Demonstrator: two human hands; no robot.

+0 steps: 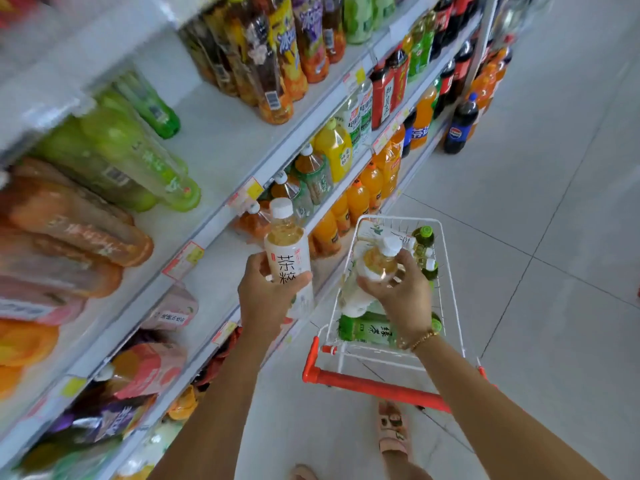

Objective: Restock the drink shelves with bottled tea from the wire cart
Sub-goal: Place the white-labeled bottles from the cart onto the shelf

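Two bare forearms reach in from the near edge, over the red handle of the wire cart (374, 386). The left grip (266, 292) is clamped round the lower body of a tea bottle (285, 251), with the thumb across the label. This bottle stands almost upright, its long axis running from the palm up to the cap at the far end. The drink shelves (225, 140) lie directly to its left, and a bare stretch of shelf board shows just beside it. The left grip is therefore clearly the nearer one to the shelves. The coming move probably needs only a short carry to the left, with the bottle kept upright.

The right grip (398, 289) is closed from above on the shoulder of a second tea bottle (379, 263). That one hangs over the cart basket, tilted, with its cap toward the far right.

Both bottles have a white screw cap and a clear shoulder showing pale amber tea. The left one carries a white label with dark characters; on the second, the fingers hide most of the body. A green tea bottle (367, 330) lies on its side in the near end of the cart.
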